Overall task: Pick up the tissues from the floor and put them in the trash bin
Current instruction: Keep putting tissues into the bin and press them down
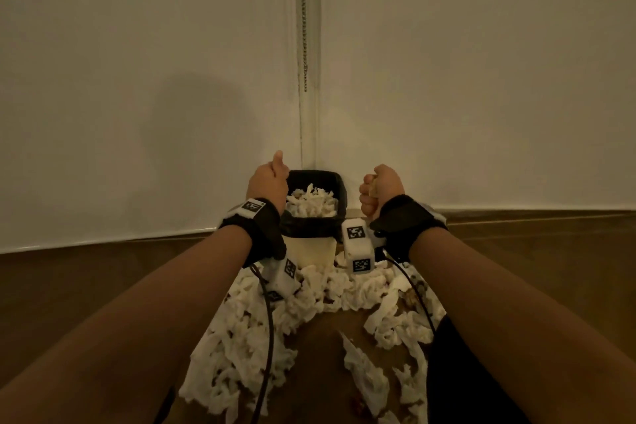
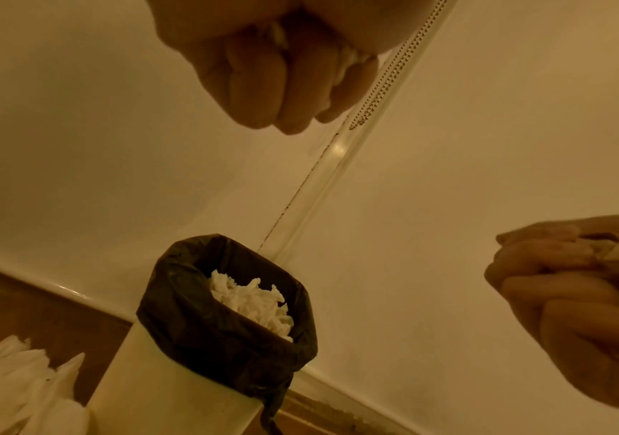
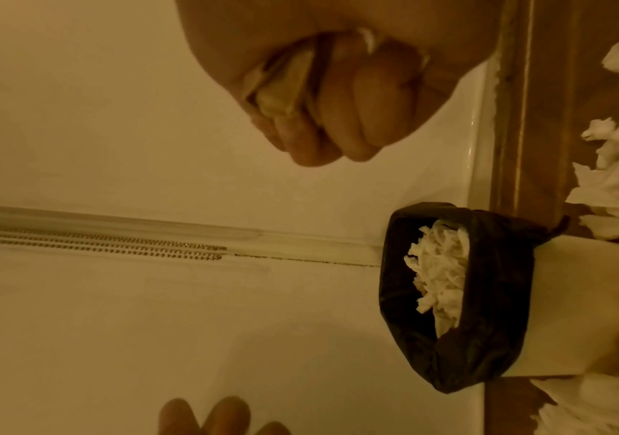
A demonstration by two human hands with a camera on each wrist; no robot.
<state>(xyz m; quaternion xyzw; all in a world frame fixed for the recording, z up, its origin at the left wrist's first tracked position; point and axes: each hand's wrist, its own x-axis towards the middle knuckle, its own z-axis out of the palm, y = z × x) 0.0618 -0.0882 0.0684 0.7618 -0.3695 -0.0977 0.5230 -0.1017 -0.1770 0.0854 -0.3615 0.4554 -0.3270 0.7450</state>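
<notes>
Walls [image 1: 137, 79]: two smooth, matt pale panels meeting in a corner, with a glossy white skirting strip along the bottom.
Corner strip [image 1: 308, 120]: a narrow pale vertical moulding in the corner; a fine beaded metal chain [image 1: 304, 27] hangs down it.
Floor [image 1: 86, 286]: brown wood-look boards, dimly lit in warm light.
Tissues on floor [image 1: 241, 348]: many crumpled, torn white paper pieces, soft and ragged-edged, heaped in a wide scatter in front of the bin and on both sides of it, some touching its base.
Trash bin [image 1: 315, 249]: a small upright cream container with smooth sides, standing on the floor in the corner against the walls.
Bin liner [image 1: 311, 229]: thin, creased black plastic folded over the rim.
Tissues in bin [image 1: 311, 203]: a shredded white heap reaching up near the rim.
Wrist straps [image 1: 258, 227]: black fabric bands on both wrists carrying white boxy blocks printed with black-and-white square codes; dark cables trail from them.
Left hand [image 1: 267, 179]: raised just left of the bin's opening, curled into a fist with the thumb sticking up; in the left wrist view a sliver of white tissue shows between the closed fingers [image 2: 263, 88].
Right hand [image 1: 380, 188]: raised just right of the bin, fingers [image 3: 356, 97] clenched tight round a small crumpled wad of tissue [image 3: 285, 88].
</notes>
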